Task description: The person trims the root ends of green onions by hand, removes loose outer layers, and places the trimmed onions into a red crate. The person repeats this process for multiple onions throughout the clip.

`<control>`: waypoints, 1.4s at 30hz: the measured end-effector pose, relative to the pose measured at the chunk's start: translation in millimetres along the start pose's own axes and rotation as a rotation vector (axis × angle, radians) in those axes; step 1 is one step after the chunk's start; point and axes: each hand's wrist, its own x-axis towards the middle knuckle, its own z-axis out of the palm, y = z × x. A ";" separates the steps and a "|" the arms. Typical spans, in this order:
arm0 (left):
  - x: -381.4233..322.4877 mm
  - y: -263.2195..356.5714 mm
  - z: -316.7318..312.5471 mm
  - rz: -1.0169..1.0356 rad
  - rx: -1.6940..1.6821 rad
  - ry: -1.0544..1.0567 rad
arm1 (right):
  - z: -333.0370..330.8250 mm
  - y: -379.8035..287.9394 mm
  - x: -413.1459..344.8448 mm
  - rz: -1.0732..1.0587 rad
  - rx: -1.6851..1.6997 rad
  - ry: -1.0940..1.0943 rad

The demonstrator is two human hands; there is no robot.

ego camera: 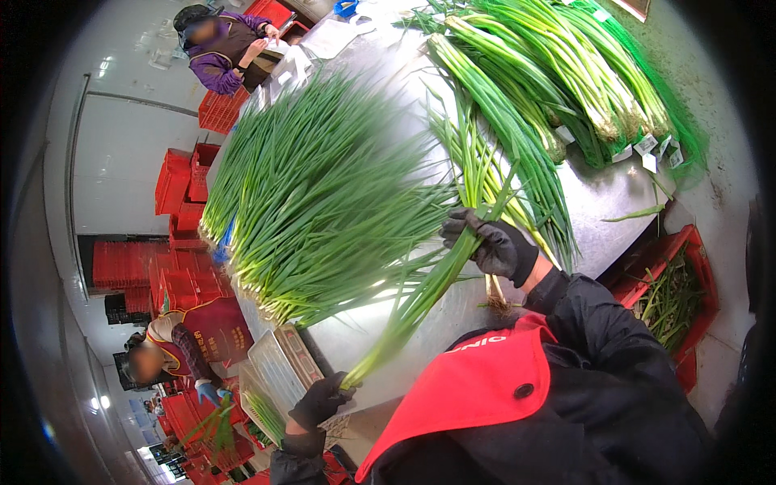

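My left hand (323, 400), in a dark glove, grips the pale end of a small bunch of green onions (412, 310) at the lower left. The bunch slants up to the right across the front of a metal table (357, 357). Its leafy part lies in my right hand (494, 242), also gloved, whose fingers are closed around the leaves. Just beyond that hand lie some looser green onions (476, 163). A broad pile of green onions (321, 200) spreads across the table to the left, its roots towards the far left edge.
Large green onions in green netting (570, 79) bear white tags at the upper right. A scale (297, 351) stands at the table's left edge. A red crate (691, 303) of leaf scraps is at right. Two co-workers (209, 330) (227, 48) stand beyond, near stacked red crates (176, 182).
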 end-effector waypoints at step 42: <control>9.2 -36.6 -152.4 0.262 0.792 0.514 | -179.7 -225.2 -118.2 -0.320 -0.356 0.257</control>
